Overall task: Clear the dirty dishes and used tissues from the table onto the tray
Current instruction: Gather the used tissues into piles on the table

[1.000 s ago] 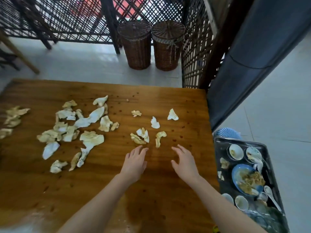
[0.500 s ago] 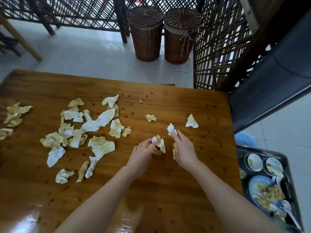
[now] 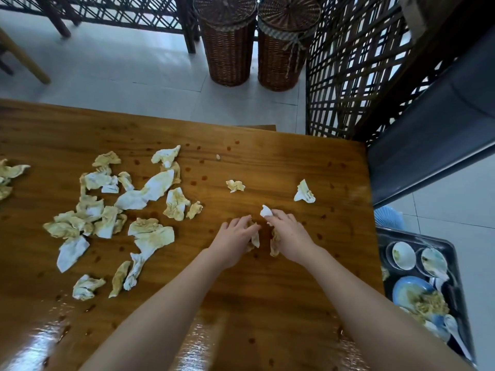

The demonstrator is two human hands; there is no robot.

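Note:
Several stained, crumpled tissues (image 3: pixel 150 192) lie scattered over the left and middle of the wooden table (image 3: pixel 267 295). My left hand (image 3: pixel 234 239) grips a stained tissue (image 3: pixel 255 238) near the table's middle. My right hand (image 3: pixel 288 234) holds another stained tissue (image 3: pixel 274 241) under its palm and pinches a white one (image 3: pixel 266 211) at its fingertips. Two loose tissues lie beyond the hands: one (image 3: pixel 235 185) straight ahead, one (image 3: pixel 304 193) to the right. A dark tray (image 3: pixel 385 241) at the lower right carries dirty bowls (image 3: pixel 403 255), a blue plate (image 3: pixel 409 291) with food scraps and spoons.
Two wicker baskets (image 3: pixel 227 44) stand on the tiled floor beyond the table. A dark lattice screen (image 3: pixel 348 76) and a grey panel (image 3: pixel 434 135) rise at the right. Wooden chair legs (image 3: pixel 24 60) show at the top left. Small brown spots dot the table.
Both hands reached forward from flat on the table and closed round the tissues in front of them. The camera view shifted, bringing the table's right edge and tray further right.

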